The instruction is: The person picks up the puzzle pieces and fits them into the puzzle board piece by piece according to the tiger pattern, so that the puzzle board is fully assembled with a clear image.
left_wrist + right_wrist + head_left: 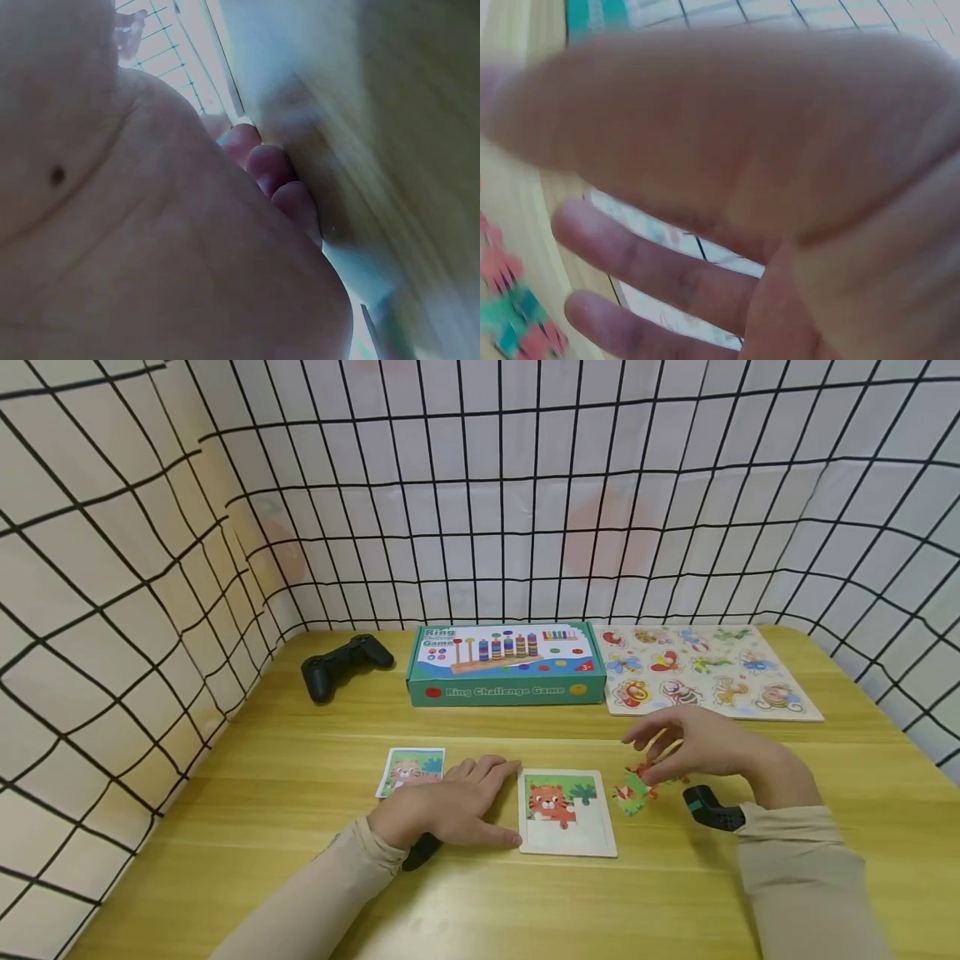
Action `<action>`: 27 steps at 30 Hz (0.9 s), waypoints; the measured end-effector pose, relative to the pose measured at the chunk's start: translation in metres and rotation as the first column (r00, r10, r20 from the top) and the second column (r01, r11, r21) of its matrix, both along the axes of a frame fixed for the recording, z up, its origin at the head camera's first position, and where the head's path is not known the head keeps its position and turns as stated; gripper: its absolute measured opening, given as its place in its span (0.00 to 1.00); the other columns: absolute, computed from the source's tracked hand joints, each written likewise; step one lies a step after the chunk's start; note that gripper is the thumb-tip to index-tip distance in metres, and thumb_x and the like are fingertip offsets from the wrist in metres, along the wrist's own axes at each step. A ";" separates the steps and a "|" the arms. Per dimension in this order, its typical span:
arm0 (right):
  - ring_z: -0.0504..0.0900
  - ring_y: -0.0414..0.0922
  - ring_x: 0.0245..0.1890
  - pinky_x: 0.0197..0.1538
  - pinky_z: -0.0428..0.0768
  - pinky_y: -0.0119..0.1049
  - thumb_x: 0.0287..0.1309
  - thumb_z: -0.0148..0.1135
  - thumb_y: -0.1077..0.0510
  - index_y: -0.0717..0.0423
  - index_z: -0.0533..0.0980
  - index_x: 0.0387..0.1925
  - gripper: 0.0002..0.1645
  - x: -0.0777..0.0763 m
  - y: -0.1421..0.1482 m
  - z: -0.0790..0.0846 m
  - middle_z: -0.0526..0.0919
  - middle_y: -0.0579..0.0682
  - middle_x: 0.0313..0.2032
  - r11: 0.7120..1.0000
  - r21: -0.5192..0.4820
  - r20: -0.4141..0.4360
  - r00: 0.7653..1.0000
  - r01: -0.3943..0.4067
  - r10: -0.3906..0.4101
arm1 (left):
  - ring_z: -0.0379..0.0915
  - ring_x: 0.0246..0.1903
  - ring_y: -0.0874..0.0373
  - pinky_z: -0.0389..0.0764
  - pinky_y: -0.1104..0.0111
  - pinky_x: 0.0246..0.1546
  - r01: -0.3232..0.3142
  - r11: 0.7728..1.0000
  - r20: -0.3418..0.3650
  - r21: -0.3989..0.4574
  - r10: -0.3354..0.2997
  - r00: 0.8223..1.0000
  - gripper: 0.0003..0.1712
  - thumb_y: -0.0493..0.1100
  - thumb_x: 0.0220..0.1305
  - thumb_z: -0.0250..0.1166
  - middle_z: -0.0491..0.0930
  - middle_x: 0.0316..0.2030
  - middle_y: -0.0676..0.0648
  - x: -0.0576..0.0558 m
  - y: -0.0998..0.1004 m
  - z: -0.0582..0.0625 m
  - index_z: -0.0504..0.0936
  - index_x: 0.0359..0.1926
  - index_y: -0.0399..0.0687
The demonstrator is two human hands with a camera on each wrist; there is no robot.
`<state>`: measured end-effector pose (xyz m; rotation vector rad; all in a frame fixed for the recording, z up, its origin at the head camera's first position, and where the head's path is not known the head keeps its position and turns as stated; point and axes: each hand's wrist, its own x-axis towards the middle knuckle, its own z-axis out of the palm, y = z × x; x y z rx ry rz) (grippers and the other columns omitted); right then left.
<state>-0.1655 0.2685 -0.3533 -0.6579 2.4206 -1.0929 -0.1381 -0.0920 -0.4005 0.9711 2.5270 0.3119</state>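
Observation:
In the head view my left hand (465, 806) lies palm down on the table, its fingers spread beside the puzzle board (588, 837). Thumb and index fingertip touch the board's left edge. A partly assembled tiger picture fills the board's upper left part. My right hand (697, 743) hovers over loose jigsaw pieces (630, 802) right of the board, with a gap between thumb and fingers. Some of the pieces are hidden under it. In the right wrist view the blurred thumb crosses the frame above relaxed fingers (652, 270); no piece shows in them.
A tiger picture card (412, 764) lies partly behind my left hand. Along the back stand a black game controller (345, 664), a Ring Challenge Game box (506, 664) and a wooden insect puzzle board (705, 668). A black grid net (525, 527) encloses the table.

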 end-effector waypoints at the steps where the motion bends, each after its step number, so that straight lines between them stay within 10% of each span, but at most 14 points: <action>1: 0.82 0.54 0.45 0.40 0.83 0.40 0.52 0.78 0.59 0.64 0.79 0.57 0.31 0.000 0.005 0.000 0.80 0.60 0.49 1.000 0.002 -0.004 1.000 0.018 -0.018 | 0.49 0.71 0.47 0.56 0.54 0.69 0.000 1.000 -0.001 0.002 0.000 1.000 0.56 0.76 0.64 0.56 0.48 0.75 0.49 0.000 0.000 0.000 0.44 0.81 0.56; 27: 0.75 0.48 0.38 0.37 0.78 0.38 0.49 0.77 0.65 0.68 0.82 0.50 0.25 -0.006 0.046 -0.030 0.84 0.58 0.47 0.977 0.162 0.043 0.989 0.135 -0.144 | 0.50 0.70 0.50 0.56 0.54 0.69 -0.014 1.000 0.001 0.010 0.014 1.000 0.57 0.78 0.63 0.54 0.48 0.75 0.49 0.000 0.001 -0.001 0.46 0.81 0.56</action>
